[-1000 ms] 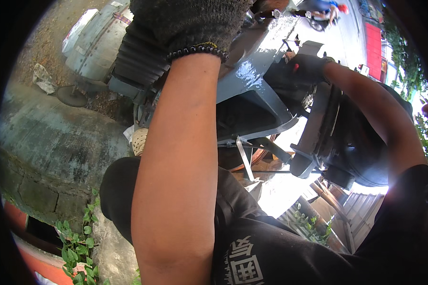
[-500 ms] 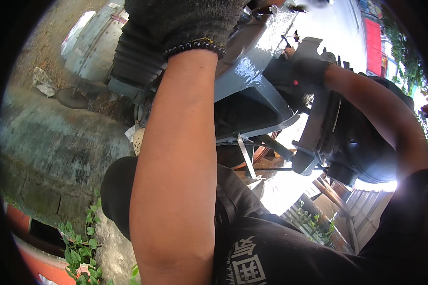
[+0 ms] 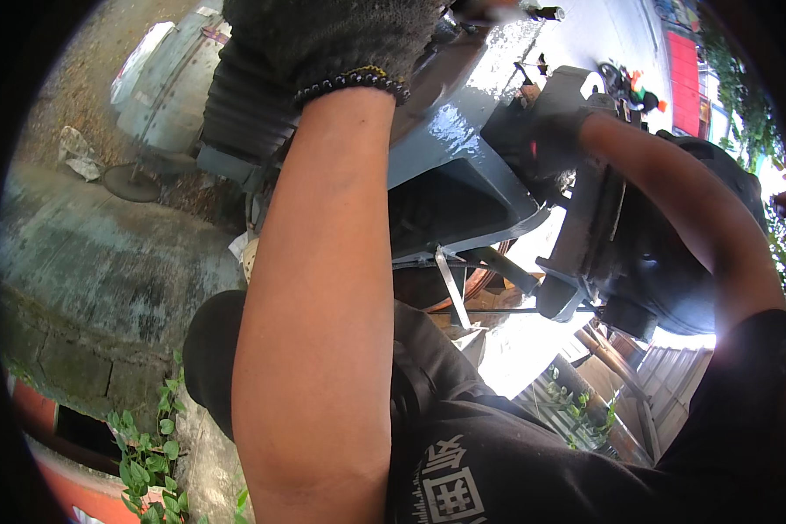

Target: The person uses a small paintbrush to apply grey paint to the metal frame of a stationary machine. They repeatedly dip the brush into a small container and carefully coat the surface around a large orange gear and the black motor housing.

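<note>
A grey metal machine is seen beyond the left forearm, bordered at near left by a concrete ledge. At the machine's far left, a ribbed black part is partly covered by the gloved left hand. The blurred, dark-gloved right hand is held farther right, against the machine's dark parts. Whether either hand's fingers are clenched cannot be told. A beaded bracelet is worn at the left wrist.

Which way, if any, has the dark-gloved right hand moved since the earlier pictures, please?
Yes: the right hand shifted slightly left against the thin, pale metal strut.
</note>
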The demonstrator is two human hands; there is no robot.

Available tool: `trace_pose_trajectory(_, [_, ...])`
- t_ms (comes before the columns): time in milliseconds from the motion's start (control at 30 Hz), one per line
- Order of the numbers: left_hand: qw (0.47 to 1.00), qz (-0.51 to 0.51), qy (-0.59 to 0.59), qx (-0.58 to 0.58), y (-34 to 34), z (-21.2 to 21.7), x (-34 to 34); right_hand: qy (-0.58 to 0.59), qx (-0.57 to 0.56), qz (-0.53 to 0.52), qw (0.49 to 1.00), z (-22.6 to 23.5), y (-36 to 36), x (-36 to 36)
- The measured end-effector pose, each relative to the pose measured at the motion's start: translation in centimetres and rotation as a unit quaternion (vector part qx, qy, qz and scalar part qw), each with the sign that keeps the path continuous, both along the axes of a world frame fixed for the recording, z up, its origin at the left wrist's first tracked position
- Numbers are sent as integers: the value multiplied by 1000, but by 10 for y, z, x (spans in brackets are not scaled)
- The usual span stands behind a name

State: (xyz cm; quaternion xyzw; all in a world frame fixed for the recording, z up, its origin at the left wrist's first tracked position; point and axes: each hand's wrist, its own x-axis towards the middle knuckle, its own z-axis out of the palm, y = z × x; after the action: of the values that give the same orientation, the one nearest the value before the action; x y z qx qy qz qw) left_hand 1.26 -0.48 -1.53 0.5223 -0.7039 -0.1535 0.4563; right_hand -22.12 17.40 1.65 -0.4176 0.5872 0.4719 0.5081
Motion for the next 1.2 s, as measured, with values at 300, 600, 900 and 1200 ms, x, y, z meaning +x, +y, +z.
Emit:
trace_pose_trajectory(300, [999, 7, -26, 31, 0, 6, 4, 45, -25, -31, 998, 8, -14, 2])
trace_pose_trajectory(600, [1000, -5, -3, 30, 4, 4, 2, -40, -35, -4, 999, 4, 19, -7])
trace_pose_trajectory(900, [999, -10, -5, 38, 2, 5, 1, 5, -55, 14, 998, 11, -3, -16])
trace_pose_trajectory(1200, [999, 9, -20, 24, -3, 12, 11, 107, -132, -384, 908, -19, 32, -45])
